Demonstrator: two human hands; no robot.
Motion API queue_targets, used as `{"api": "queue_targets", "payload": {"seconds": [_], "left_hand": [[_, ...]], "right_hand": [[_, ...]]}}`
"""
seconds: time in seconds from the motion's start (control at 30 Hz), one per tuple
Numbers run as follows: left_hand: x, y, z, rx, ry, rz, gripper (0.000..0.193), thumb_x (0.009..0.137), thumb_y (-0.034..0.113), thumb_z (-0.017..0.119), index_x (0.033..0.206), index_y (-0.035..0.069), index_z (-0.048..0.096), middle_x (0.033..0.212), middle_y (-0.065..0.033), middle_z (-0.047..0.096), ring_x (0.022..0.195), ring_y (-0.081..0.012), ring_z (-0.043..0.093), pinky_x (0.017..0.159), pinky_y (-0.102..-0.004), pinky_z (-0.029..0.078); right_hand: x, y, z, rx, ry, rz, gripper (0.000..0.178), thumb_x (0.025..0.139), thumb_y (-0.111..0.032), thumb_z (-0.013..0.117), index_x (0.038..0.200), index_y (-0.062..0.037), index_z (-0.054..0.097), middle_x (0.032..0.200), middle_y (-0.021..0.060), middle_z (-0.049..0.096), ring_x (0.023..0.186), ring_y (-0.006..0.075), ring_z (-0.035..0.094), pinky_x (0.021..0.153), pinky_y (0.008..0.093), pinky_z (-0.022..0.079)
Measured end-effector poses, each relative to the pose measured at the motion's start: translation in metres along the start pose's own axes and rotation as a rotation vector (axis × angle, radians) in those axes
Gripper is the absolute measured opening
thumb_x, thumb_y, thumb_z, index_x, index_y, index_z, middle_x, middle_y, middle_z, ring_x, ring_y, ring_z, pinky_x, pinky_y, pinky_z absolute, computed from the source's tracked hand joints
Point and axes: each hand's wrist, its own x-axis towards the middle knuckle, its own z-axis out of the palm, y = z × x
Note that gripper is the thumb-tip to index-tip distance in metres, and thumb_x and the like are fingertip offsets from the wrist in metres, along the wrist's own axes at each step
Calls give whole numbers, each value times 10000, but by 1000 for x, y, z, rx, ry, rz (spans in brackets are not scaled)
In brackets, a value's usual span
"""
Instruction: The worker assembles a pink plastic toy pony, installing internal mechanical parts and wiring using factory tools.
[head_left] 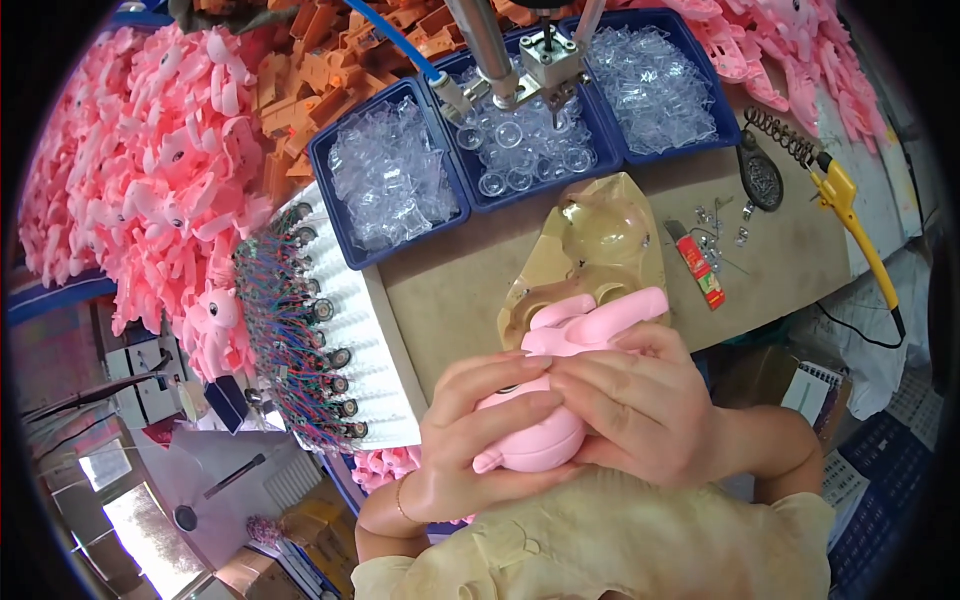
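Both hands are wrapped around a pink plastic toy figure [545, 447], held close to my chest. My left hand [475, 435] grips its rounded end from the left, fingers laid across the top. From the right, my right hand [645, 410] closes over the middle, its fingertips meeting those of the left. Limb-like pink parts stick out beyond my fingers on the far side. Whatever lies under my fingers is hidden. Just past the toy sits a tan, hollow moulded fixture [645, 245] on the brown work surface [450, 290], partly covered by those limbs.
Blue bins [455, 195] of clear plastic parts stand behind the fixture, below a metal press head [550, 65]. Left are a wired-speaker tray [375, 345] and heaped pink toy parts [160, 170]. Right lie a red strip [700, 272], small metal pieces [742, 236] and a yellow soldering iron [850, 215].
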Motion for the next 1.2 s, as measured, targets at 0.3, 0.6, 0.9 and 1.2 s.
{"api": "queue_targets", "payload": {"seconds": [0.3,0.6,0.9,1.2], "left_hand": [[23,15,-7,54,-113,-20,580,628,273,817,1126,81,590,1219,-193,474,1096,-352,509,876,-423,459],[14,2,14,-413,29,60,301,768,105,688,1055,23,642,1215,-134,513,1201,-383,434,1008,-471,347],[18,4,4,-397,54,102,172,780,75,663,947,36,649,995,-144,640,1021,-372,574,973,-554,349],[-8,-10,-2,-1315,532,-90,275,793,258,655,614,140,482,964,-97,592,1056,-374,538,987,-624,329]], "right_hand": [[3,10,-18,41,-105,75,571,631,-281,767,1078,6,557,1065,144,615,964,258,602,823,372,396],[3,6,-24,84,-117,133,658,640,-255,777,1171,6,490,1204,150,544,1036,256,561,849,373,383],[11,-2,-19,92,-44,128,624,643,-265,765,1140,16,514,1133,164,566,1028,289,566,874,405,421],[40,-18,-52,5,-222,84,617,638,-337,746,1123,-18,537,1175,173,536,1039,346,529,890,455,382]]}}
